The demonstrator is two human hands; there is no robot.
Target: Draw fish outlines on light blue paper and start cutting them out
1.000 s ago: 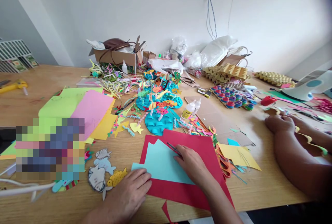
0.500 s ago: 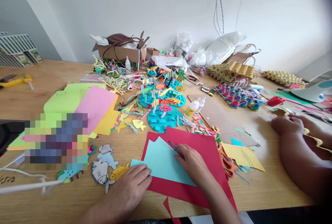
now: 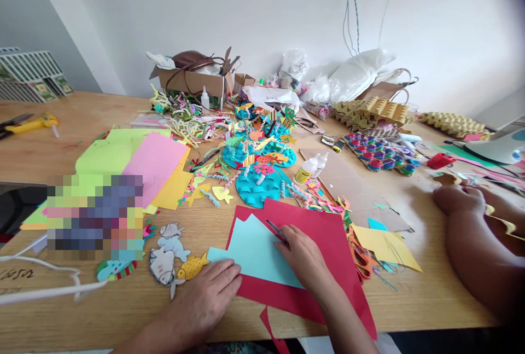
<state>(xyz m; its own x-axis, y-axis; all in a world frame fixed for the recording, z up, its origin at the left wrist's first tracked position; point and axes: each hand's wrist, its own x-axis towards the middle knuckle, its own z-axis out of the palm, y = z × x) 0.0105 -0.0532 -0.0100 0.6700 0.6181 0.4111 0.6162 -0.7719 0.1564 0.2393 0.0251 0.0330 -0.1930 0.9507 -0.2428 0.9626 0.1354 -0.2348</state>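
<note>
Your left hand (image 3: 215, 291) lies flat, fingers nearly together and gripping nothing, on the left end of a light-blue sheet (image 3: 258, 253). Your right hand (image 3: 302, 255) curls around a dark pen (image 3: 274, 227) over that sheet, which rests on red paper (image 3: 324, 231); a yellow fish cutout (image 3: 192, 267) lies just beside your left hand.

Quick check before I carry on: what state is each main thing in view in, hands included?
Left hand: flat, resting on the blue paper
Right hand: closed around the dark pen
Dark pen: held slanted; paper contact unclear
Blue paper: notched, lying mostly over the red paper
Red paper: flat, upper-left edge notched
Yellow fish: flat, beside left hand
Glue bottles: two, upright
Cardboard box: open, filled
</note>
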